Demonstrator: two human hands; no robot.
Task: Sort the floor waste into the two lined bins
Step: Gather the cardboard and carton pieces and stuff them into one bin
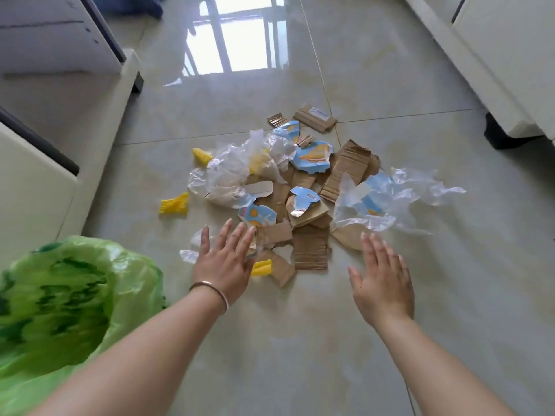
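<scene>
We count four yellow corn cob pieces in the waste pile (300, 187): one at the pile's ten o'clock edge (201, 156), one half under clear plastic near the top (257, 164), one lying apart at eight o'clock (175, 203), and one at six o'clock (262, 267), just beside our left hand (223, 259). Blue printed carton scraps number about six; one (305, 198) bears a barcode, and the largest (312, 157) shows an orange picture, but we cannot read any writing. A cardboard flap at twelve o'clock (314, 117) carries a white label, its print too small to make out. Torn brown corrugated cardboard (310, 250) makes up the middle and near side, too overlapped to count. Crumpled clear plastic film lies in two main heaps, one at nine o'clock (231, 172) and one at three o'clock (390, 199).

The pile sits on the glossy tiled floor (300, 340). Our left hand, with a bracelet (210, 288) at the wrist, hovers flat with fingers spread over the pile's near-left edge; our right hand (381, 274) is likewise spread and holding nothing, at five o'clock. One bin with a green liner (75, 295) stands at our seven o'clock.
</scene>
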